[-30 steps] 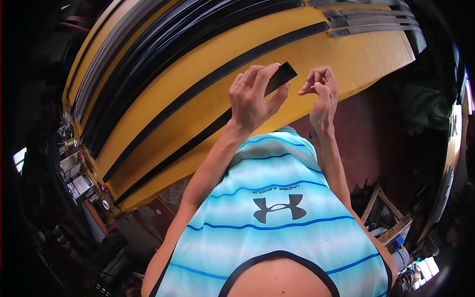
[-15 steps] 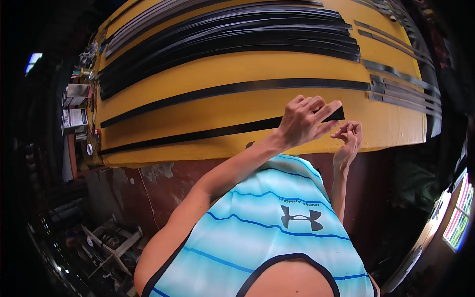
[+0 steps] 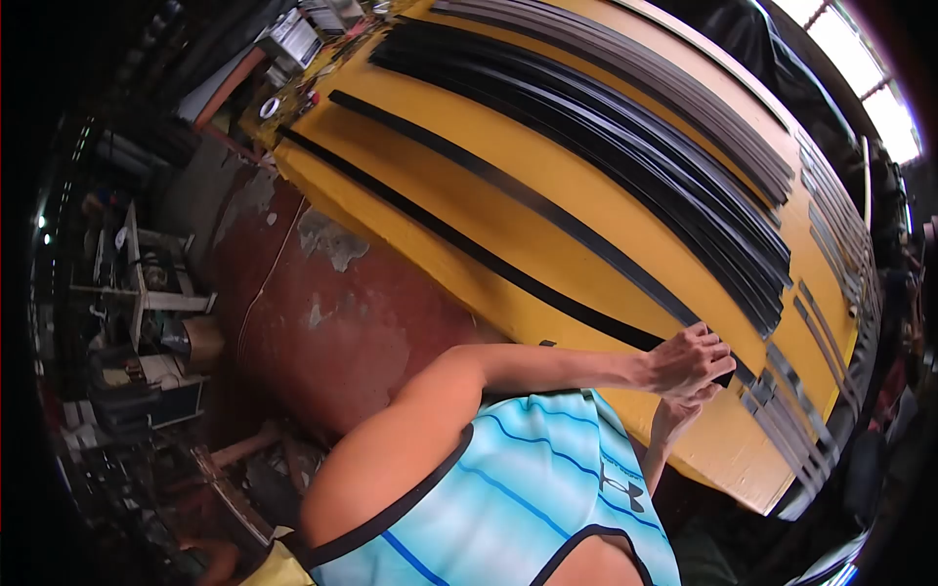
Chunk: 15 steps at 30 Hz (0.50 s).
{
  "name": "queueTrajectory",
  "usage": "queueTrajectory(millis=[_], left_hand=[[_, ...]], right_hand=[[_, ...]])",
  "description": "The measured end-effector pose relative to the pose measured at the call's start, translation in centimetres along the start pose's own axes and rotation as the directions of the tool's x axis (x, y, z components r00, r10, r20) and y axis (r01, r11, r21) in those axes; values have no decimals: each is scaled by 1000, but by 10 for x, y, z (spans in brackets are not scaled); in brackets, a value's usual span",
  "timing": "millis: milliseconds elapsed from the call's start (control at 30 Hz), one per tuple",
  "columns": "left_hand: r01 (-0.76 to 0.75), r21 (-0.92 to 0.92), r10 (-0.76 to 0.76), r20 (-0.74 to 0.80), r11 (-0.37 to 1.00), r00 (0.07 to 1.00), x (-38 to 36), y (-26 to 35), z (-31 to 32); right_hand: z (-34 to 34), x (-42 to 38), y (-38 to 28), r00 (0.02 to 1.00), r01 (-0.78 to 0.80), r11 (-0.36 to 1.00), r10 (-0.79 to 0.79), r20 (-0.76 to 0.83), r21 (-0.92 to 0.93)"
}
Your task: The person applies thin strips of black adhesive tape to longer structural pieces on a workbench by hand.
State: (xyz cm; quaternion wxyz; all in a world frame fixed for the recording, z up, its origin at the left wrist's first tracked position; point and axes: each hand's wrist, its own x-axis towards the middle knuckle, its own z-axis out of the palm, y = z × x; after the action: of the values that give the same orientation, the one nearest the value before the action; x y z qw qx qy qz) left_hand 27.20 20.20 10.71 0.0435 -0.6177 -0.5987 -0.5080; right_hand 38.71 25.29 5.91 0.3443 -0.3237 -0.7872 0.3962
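Fingers of the left hand [image 3: 689, 359] pinch the end of a long black strip [image 3: 469, 244] lying on the yellow table [image 3: 547, 234]. Right hand [image 3: 677, 415] sits just under it, mostly hidden, so I cannot tell its grip.

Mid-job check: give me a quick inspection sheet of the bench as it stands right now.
Surface: yellow table, long, paint worn at the near edge.
Job's things: long black strip lying along the near edge; its end sits under the left hand.
Clutter: stack of black strips mid-table; grey strips at the right end; small boxes at the far end.
Hands: left hand pressing on the strip end; right hand just below it, mostly hidden.
Cables: nothing seen.
Surroundings: red-brown floor; dim shelving to the left.
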Motion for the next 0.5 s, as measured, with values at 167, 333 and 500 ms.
queueTrajectory(millis=[167,333,500], left_hand=[[68,39,-71,80,997,994,1,-2,4],[-26,138,24,20,990,1000,0,-10,13],[-7,113,1,50,994,999,10,-4,-1]], right_hand=[[32,25,-20,1000,0,991,-3,21,130],[30,18,-30,998,-56,974,56,5,220],[37,24,-44,989,-124,950,140,-38,287]])
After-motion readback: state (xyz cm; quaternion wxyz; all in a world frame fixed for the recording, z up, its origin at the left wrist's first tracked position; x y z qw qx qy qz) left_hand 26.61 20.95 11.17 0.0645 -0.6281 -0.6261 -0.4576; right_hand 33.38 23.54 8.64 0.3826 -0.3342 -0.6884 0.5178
